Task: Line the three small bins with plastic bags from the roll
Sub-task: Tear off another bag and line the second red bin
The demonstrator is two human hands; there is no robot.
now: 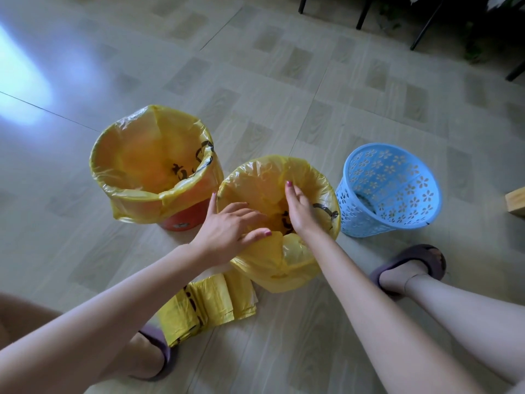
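3 bins: orange bin [181, 220] and middle bin [279, 280] bagged, blue bin [389, 191] bare. Left hand [227, 231] and right hand [301, 211] fingers spread flat, pressing middle bag [255, 183], gripping nothing.

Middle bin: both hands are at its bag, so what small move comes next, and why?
Probably press the bag down inside the middle bin with the right hand, while the left hand steadies the rim; the liner looks bunched. The blue bin is unlined.
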